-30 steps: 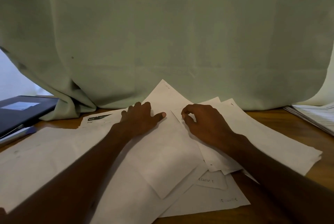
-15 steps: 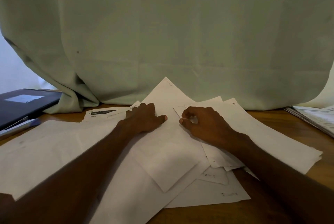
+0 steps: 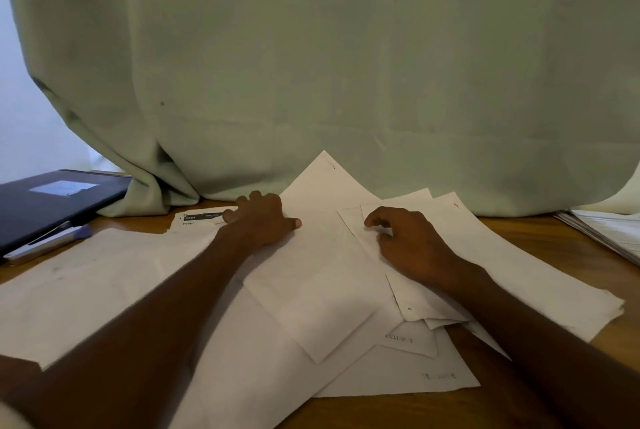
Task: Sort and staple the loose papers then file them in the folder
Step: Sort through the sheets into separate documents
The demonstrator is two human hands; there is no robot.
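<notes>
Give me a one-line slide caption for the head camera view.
Both hands, left and right, rest on loose papers spread over a wooden table, dark folder at left.

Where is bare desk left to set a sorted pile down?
Bare wood shows between the loose papers and the paper stack at far right, and along the near edge below the sheets. A thin strip lies beside the dark folder. The middle is crowded, under both hands.

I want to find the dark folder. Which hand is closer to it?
Left. The left hand rests on the papers, just right of the dark folder at the table's left edge. The right hand lies farther right, beyond the left hand.
</notes>
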